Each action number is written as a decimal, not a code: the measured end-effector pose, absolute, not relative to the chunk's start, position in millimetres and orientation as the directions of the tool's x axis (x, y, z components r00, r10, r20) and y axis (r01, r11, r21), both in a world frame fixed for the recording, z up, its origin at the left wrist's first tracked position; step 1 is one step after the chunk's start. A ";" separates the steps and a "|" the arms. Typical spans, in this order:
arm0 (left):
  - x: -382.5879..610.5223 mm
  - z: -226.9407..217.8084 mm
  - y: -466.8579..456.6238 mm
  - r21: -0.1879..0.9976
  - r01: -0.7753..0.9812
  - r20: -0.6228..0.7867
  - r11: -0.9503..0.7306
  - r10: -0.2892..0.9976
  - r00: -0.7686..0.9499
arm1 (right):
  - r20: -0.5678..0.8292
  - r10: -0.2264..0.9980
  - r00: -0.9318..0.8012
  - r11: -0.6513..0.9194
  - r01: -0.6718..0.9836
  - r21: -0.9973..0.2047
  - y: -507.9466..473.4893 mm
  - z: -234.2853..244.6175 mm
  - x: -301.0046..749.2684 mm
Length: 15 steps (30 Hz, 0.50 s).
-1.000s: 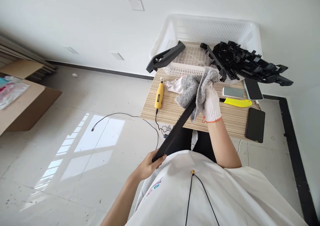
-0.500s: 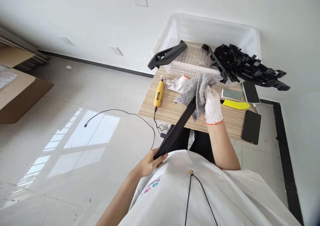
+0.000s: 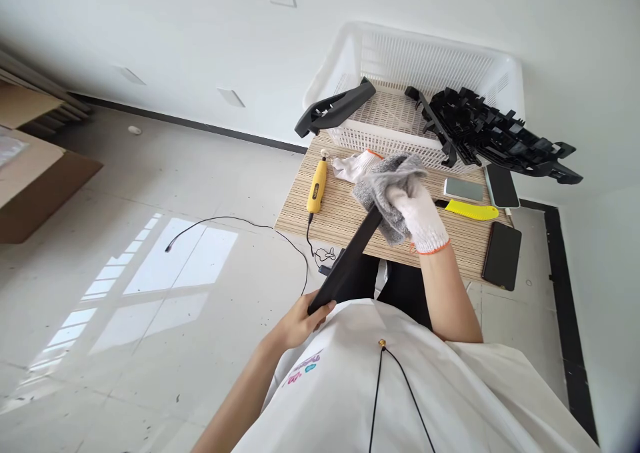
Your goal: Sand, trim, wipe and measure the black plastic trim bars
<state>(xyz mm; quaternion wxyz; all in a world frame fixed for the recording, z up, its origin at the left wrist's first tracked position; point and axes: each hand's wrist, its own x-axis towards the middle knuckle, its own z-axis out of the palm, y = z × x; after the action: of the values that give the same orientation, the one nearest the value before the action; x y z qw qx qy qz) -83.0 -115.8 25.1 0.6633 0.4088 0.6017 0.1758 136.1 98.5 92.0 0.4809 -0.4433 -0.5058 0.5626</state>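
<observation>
My left hand (image 3: 304, 321), bare, is closed around the near end of a long black plastic trim piece (image 3: 347, 259). The piece slants up and away to the right, over my lap and the table edge. On my right hand (image 3: 419, 216) is a white knitted glove with an orange cuff. It grips a grey cloth (image 3: 390, 185), which is bunched around the far end of the trim piece and hides that end. Behind the cloth, a second white glove (image 3: 353, 166) lies on the table.
On the wooden table (image 3: 295, 209) lie a yellow rotary tool (image 3: 317, 186), a yellow-handled knife (image 3: 470, 209) and a black phone (image 3: 503, 256). A white basket (image 3: 440, 46) behind holds black plastic parts (image 3: 475, 129) jutting over its rim. A cable (image 3: 240, 221) trails across the floor.
My right hand and the cloth have shifted slightly left and toward me along the trim piece, and the cloth is bunched differently. My left hand keeps its hold at the near end.
</observation>
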 end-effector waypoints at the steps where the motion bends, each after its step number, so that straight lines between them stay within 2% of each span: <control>1: -82.5 24.8 -115.2 0.759 0.245 -0.649 0.603 0.730 0.214 | -0.013 0.985 -0.173 -0.026 -0.072 -0.997 96.5 93.5 135.0; 8: -77.2 24.1 -111.3 0.753 0.296 -0.649 0.588 0.738 0.187 | 0.016 0.983 -0.184 0.014 -0.017 -1.000 89.2 93.1 129.1; 13: -78.7 20.4 -110.1 0.761 0.288 -0.638 0.581 0.751 0.170 | 0.019 0.951 -0.307 0.031 0.034 -0.999 85.7 92.7 131.3; 15: -76.6 21.7 -109.3 0.768 0.289 -0.633 0.572 0.747 0.203 | 0.031 0.967 -0.253 0.052 0.075 -0.996 84.9 95.6 133.6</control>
<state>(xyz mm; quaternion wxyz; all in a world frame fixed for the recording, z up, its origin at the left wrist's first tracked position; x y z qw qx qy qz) -76.6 -109.3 21.7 0.6472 0.4276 0.6058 0.1769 133.6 84.9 95.6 0.4224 -0.4420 -0.5895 0.5280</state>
